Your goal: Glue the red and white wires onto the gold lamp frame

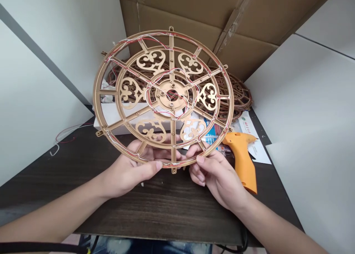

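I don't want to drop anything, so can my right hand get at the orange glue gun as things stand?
Probably yes: the glue gun lies close beside your right hand, its handle uncovered. That hand holds the wheel, though, so your left hand would support it alone.

Both the left hand [124, 174] and the right hand [217, 169] are bare, with slim, smooth fingers [197, 172] and short nails that show on the thumbs [151, 169]. The wrists are bare too, and so are the forearms [62, 209], right out to the picture's edges. Low in view, blue denim [145, 246] covers the lap, dark overall with paler, faded patches. A thick black cord [44, 247] with a yellow tip crosses the bottom left corner; whether it is worn is unclear.
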### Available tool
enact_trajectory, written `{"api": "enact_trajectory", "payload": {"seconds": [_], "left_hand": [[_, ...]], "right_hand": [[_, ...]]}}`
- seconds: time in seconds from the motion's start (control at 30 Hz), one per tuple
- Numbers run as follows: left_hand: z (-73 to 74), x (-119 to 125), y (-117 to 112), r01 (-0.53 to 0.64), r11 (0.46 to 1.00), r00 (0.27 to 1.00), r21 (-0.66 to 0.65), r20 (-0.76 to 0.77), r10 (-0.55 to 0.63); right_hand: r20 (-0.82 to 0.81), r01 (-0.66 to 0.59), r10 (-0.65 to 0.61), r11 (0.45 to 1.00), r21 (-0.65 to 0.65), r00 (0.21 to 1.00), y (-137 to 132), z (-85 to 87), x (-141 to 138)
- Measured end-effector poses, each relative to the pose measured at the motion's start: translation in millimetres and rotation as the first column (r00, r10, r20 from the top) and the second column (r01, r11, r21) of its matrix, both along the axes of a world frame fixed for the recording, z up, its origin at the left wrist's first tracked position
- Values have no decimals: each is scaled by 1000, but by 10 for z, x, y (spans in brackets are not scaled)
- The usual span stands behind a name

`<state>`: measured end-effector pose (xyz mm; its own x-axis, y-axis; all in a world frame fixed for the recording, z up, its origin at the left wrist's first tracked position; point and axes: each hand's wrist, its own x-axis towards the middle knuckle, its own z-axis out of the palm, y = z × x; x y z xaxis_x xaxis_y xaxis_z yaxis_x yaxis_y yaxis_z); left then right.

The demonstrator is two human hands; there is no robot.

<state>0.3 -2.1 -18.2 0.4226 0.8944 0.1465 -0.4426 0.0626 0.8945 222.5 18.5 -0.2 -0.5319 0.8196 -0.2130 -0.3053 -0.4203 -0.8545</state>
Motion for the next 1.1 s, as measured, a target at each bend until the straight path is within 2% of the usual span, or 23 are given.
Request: {"api": "enact_trajectory", "payload": {"seconds": [0.13,0.3,0.53,1.1], "left_hand": [[58,26,5,-32,999,999,-9,-10,32],[121,65,-3,-49,998,996,42,-68,52],[149,116,-21,-68,993,987,92,-141,80],[175,146,-15,-44,998,987,45,-154,51]], "right_hand": [[35,-5,3,998,58,999,-21,-14,-2],[96,-52,38,988,148,995,-44,-21,-21],[136,-75,54,985,155,989,-39,-19,-35],[139,-96,68,975,202,988,-30,-23,-37]]}}
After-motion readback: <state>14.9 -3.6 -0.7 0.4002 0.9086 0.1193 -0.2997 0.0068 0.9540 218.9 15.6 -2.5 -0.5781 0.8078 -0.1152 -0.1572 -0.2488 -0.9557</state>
